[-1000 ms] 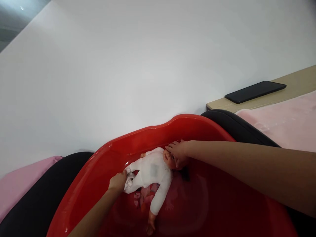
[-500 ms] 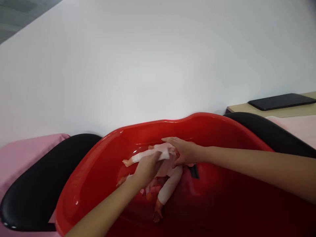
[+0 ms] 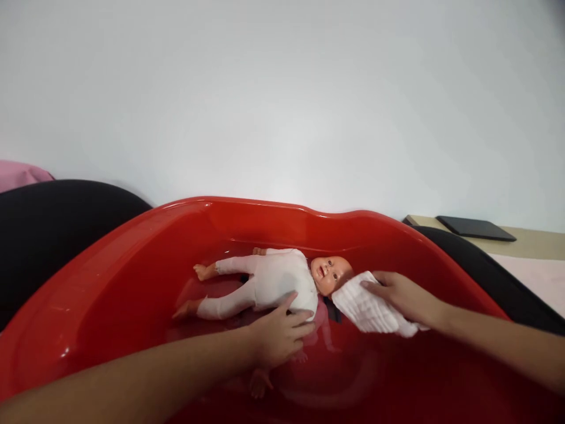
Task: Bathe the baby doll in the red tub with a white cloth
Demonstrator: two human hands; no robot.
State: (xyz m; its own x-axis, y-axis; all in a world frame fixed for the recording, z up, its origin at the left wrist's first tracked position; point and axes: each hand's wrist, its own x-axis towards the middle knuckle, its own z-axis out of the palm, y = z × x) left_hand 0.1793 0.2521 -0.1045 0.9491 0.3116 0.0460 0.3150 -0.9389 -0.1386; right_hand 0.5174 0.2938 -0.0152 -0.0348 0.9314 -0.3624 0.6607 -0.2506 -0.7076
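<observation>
A baby doll [image 3: 278, 277] in a white suit lies on its back in a red baby bathtub [image 3: 265, 212], its head to the right and its feet to the left. My left hand [image 3: 280, 335] rests with spread fingers at the near side of the doll's chest, over its near arm. Part of that arm is hidden; the doll's hand shows below my wrist. Pinched between thumb and fingers, a white cloth [image 3: 368, 309] hangs from my right hand [image 3: 397, 291] beside the doll's head, with one corner close to or touching it.
Water seems to lie in the tub, with reflections of the doll. Black padded shapes [image 3: 62, 229] flank the tub on both sides. A dark flat tablet-like object [image 3: 477, 228] lies on a wooden ledge [image 3: 541, 242] at the right. Behind stands a white wall [image 3: 282, 100].
The white cloth, earlier over the doll's chest by my left hand, is now in my right hand by the head. My right hand moved right. The doll now lies flat, and the view has shifted.
</observation>
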